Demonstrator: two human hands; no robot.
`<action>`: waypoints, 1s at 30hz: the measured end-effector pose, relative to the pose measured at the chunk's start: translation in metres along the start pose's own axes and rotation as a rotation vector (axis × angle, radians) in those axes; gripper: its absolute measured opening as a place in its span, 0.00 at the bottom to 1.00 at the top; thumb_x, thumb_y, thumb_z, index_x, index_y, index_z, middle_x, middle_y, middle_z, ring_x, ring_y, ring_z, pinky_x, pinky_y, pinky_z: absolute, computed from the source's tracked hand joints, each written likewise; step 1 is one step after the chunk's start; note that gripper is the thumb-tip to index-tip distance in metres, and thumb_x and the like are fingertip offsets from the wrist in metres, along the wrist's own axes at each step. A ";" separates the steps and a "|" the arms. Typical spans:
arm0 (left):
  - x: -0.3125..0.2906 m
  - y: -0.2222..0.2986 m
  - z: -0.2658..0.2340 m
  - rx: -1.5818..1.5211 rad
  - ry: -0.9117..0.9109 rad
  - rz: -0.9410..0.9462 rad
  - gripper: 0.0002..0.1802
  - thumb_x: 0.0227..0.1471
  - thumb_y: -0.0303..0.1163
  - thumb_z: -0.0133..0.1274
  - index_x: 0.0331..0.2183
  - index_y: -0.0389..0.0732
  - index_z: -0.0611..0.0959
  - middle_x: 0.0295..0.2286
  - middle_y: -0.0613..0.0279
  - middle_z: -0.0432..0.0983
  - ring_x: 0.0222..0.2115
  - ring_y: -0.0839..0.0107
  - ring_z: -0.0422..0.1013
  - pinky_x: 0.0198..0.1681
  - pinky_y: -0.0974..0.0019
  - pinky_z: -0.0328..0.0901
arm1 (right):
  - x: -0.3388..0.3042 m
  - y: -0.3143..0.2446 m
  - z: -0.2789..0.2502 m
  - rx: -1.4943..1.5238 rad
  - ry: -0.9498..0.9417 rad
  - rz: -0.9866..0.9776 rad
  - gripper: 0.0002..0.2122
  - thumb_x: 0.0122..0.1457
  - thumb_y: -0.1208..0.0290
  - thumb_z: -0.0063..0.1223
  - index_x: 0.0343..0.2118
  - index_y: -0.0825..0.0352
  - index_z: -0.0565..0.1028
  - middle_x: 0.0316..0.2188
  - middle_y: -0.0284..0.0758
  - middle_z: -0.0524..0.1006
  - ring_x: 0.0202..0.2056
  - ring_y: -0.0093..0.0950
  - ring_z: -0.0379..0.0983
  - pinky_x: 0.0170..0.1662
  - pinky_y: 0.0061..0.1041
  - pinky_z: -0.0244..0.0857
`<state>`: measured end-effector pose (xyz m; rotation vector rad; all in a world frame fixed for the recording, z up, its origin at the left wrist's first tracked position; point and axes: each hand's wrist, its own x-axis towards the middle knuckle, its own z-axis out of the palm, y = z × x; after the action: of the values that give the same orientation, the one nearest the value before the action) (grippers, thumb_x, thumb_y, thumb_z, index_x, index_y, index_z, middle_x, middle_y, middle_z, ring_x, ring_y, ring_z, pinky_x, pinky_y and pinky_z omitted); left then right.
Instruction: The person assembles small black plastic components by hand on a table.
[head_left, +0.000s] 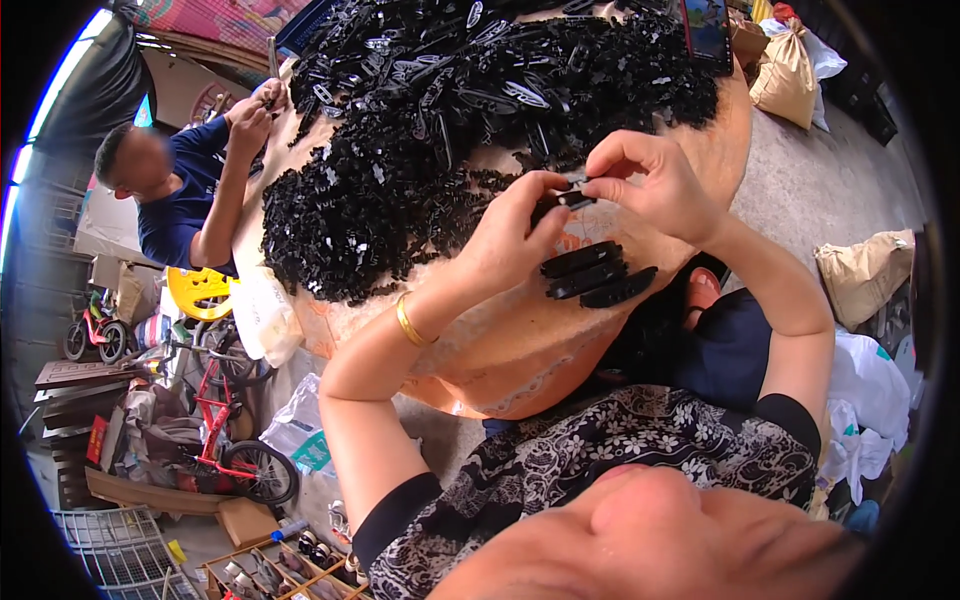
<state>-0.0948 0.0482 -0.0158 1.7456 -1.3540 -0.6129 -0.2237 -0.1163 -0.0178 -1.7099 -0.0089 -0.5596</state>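
Note:
Between my two hands, over the near part of the table, is a small dark plastic piece [577, 200]. My left hand [500, 228] pinches it from the left with thumb and forefinger. From the right, the thumb and forefinger of my right hand [655, 185] close on its upper end. The fingers hide much of the piece, so its exact kind is unclear. Just below my hands lie several long, rounded black plastic pieces [588, 272] side by side. A large heap of small black plastic parts [340, 215] spreads beyond my left hand, with flat oval black pieces [440, 85] farther back.
A peach-coloured cover [480, 375] lies over the table. A phone [708, 35] stands at the heap's far right. Across the left edge, another person [185, 190] handles something small. Sacks [785, 80] stand on the floor at right, a red bicycle [215, 420] at left.

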 end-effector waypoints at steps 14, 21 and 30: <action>0.004 -0.016 0.005 -0.834 0.092 -0.161 0.17 0.43 0.20 0.59 0.38 0.34 0.73 0.30 0.59 0.76 0.31 0.74 0.74 0.36 0.74 0.69 | 0.000 0.002 0.011 -0.519 0.055 -0.474 0.05 0.44 0.80 0.58 0.26 0.69 0.76 0.26 0.35 0.77 0.29 0.32 0.73 0.32 0.26 0.68; 0.003 -0.012 0.004 -0.681 0.118 -0.192 0.19 0.45 0.19 0.58 0.41 0.33 0.72 0.35 0.57 0.75 0.34 0.73 0.73 0.42 0.71 0.69 | 0.000 -0.002 0.013 -0.688 0.019 -0.566 0.07 0.42 0.81 0.58 0.27 0.67 0.75 0.26 0.35 0.75 0.28 0.33 0.70 0.30 0.28 0.67; 0.006 -0.015 0.001 -0.795 0.107 -0.183 0.20 0.45 0.18 0.57 0.42 0.33 0.72 0.39 0.55 0.74 0.37 0.73 0.72 0.42 0.71 0.69 | -0.007 -0.004 0.012 -0.795 -0.014 -0.524 0.07 0.44 0.78 0.56 0.29 0.68 0.75 0.30 0.36 0.74 0.30 0.32 0.71 0.32 0.27 0.67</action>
<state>-0.0857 0.0437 -0.0279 1.2197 -0.7175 -0.9804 -0.2264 -0.1018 -0.0175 -2.5070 -0.2845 -1.0299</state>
